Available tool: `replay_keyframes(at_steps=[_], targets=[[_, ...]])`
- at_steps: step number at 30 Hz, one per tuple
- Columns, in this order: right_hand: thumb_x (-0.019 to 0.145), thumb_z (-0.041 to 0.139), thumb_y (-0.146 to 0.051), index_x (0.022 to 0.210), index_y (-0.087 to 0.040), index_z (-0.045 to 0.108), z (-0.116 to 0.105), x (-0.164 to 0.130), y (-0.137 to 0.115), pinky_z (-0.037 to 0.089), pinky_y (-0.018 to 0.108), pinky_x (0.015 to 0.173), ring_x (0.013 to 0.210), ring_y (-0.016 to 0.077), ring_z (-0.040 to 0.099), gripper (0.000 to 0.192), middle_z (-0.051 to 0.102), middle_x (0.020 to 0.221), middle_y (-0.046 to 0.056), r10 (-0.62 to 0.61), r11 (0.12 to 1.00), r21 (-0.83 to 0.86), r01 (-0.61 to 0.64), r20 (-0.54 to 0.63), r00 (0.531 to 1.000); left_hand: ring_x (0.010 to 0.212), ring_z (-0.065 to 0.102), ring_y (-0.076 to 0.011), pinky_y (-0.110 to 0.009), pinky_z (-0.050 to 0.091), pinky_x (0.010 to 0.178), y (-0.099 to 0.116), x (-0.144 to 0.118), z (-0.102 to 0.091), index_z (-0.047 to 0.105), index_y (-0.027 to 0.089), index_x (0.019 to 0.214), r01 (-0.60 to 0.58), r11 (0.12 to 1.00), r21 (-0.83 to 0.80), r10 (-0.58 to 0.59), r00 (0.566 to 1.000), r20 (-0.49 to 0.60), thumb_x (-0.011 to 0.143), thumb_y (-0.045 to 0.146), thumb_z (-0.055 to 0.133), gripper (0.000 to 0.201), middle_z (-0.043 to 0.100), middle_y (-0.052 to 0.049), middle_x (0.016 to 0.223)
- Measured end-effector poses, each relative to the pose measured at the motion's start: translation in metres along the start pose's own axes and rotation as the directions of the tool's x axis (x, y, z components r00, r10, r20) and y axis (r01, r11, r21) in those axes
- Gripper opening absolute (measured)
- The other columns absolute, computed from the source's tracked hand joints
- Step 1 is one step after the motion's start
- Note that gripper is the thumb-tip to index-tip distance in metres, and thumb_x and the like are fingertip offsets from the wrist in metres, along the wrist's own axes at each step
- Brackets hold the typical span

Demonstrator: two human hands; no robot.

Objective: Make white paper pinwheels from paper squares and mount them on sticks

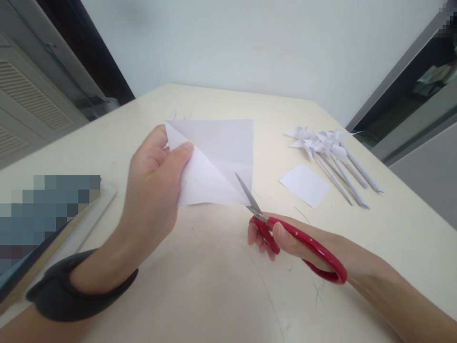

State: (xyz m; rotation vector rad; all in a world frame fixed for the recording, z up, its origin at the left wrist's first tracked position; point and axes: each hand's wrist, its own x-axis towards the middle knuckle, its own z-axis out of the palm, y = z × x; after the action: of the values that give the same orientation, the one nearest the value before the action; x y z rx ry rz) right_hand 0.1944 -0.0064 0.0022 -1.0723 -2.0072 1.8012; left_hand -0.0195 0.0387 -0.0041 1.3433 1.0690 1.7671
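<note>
A square sheet of white paper (pixel 224 143) is raised over the table, creased along a diagonal from its upper left to its lower right corner. My left hand (pixel 153 176) pinches its left side, thumb in front and fingers behind. Red-handled scissors (pixel 310 243) are in my right hand (pixel 285 238), with the thumb and fingers around the handles. The blades are parted at the lower right corner of the paper, one blade in front of the sheet. Part of the other blade is hidden behind the paper.
Several white paper pinwheels (pixel 324 143) with rolled paper sticks lie at the right of the cream table (pixel 214 276). A smaller white paper square (pixel 306 186) rests before them. At the left edge, a pale-edged object (pixel 82 219) is partly blurred out. A wall stands behind.
</note>
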Motion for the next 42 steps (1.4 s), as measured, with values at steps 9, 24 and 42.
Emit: replay_keyframes(at_steps=[9, 24, 42], targets=[[0.084, 0.041, -0.066, 0.065, -0.019, 0.047, 0.0004, -0.0022, -0.0005, 0.032, 0.023, 0.047, 0.053, 0.0104, 0.029, 0.051, 0.035, 0.059, -0.003, 0.037, 0.993, 0.115, -0.039, 0.014, 0.999, 0.107, 0.063, -0.0273, -0.040, 0.058, 0.084, 0.0003, -0.0011, 0.0011, 0.065, 0.018, 0.097, -0.009, 1.000, -0.004, 0.009, 1.000, -0.007, 0.083, 0.007, 0.054, 0.022, 0.072, -0.004, 0.098], [0.092, 0.030, -0.058, 0.087, -0.020, 0.052, -0.0010, -0.0006, -0.0011, 0.034, 0.028, 0.066, 0.072, 0.0132, 0.040, 0.044, 0.046, 0.079, 0.001, -0.014, 1.000, -0.008, 0.014, 0.025, 1.000, 0.113, 0.059, -0.0272, -0.042, 0.054, 0.090, 0.0001, -0.0016, -0.0001, 0.065, 0.020, 0.104, -0.034, 0.999, 0.034, 0.034, 0.999, 0.017, 0.085, 0.009, 0.051, 0.026, 0.070, -0.003, 0.106], [0.089, 0.043, -0.055, 0.058, -0.018, 0.039, -0.0031, -0.0021, 0.0033, 0.026, 0.026, 0.051, 0.050, 0.0095, 0.037, 0.049, 0.039, 0.051, -0.003, 0.034, 0.990, 0.135, -0.032, -0.016, 0.999, 0.116, 0.058, -0.0265, -0.039, 0.053, 0.092, -0.0014, 0.0018, -0.0006, 0.064, 0.019, 0.109, -0.097, 0.995, 0.032, 0.097, 0.995, 0.007, 0.085, 0.008, 0.050, 0.030, 0.069, -0.005, 0.106]])
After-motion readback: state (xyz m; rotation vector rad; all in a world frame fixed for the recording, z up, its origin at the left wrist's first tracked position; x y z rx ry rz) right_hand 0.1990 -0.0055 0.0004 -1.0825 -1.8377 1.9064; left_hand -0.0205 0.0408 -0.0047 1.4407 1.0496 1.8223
